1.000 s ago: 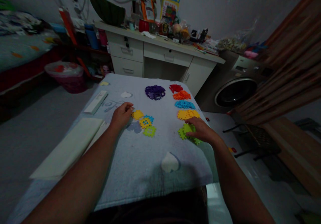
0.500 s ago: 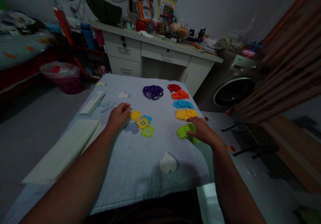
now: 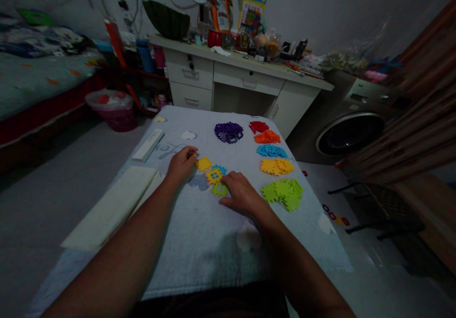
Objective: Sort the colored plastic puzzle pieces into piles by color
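My left hand (image 3: 182,165) rests on the cloth with its fingers curled together at the left edge of a yellow interlocking plastic piece (image 3: 204,164); whether anything is between the fingertips is hidden. Beside that piece lie a yellow window-shaped piece (image 3: 214,175), a blue piece (image 3: 223,169) partly under it, and a green window-shaped piece (image 3: 218,189). My right hand (image 3: 242,193) reaches over from the right, thumb and fingers apart, its fingertips at the right edge of the green and yellow window pieces.
Piles of purple (image 3: 228,132), red (image 3: 259,127), orange (image 3: 267,137), blue (image 3: 271,151), yellow (image 3: 277,167) and green pieces (image 3: 283,193) lie on the cloth-covered table (image 3: 199,256). A long white box (image 3: 148,145) and folded pale sheet (image 3: 112,209) lie left. Behind stands a desk (image 3: 245,78).
My right hand has moved left from the green pile to the small group of pieces. My left hand stays beside the yellow piece. The camera view has shifted slightly.
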Action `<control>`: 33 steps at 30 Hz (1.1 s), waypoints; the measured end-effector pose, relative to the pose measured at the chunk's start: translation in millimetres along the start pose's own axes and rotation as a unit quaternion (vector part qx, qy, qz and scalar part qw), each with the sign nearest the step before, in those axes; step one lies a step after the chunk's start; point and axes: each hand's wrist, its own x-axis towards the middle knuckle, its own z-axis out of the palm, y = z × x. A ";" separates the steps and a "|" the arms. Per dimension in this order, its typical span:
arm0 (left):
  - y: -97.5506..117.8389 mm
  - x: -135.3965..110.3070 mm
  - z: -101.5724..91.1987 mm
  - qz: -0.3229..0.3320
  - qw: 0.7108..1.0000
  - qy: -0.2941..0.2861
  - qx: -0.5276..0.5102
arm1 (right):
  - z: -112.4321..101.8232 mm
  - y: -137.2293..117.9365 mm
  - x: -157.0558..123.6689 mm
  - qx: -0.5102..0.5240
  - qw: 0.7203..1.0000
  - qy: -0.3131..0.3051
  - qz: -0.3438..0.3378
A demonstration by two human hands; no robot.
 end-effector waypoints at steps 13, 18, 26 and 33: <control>-2.2 0.2 0.2 0.005 1.000 0.007 0.000 | -1.8 16.2 -6.0 0.155 0.985 0.065 0.032; -3.3 0.3 0.4 0.006 1.000 0.005 -0.004 | 4.0 21.7 -4.9 0.163 0.980 0.077 0.080; -1.4 0.3 0.0 0.001 1.000 0.006 -0.003 | 9.3 28.5 -6.5 0.037 0.993 0.098 0.062; -4.1 0.3 0.2 0.006 1.000 0.011 0.003 | 7.5 24.1 -9.2 0.034 0.997 0.052 0.046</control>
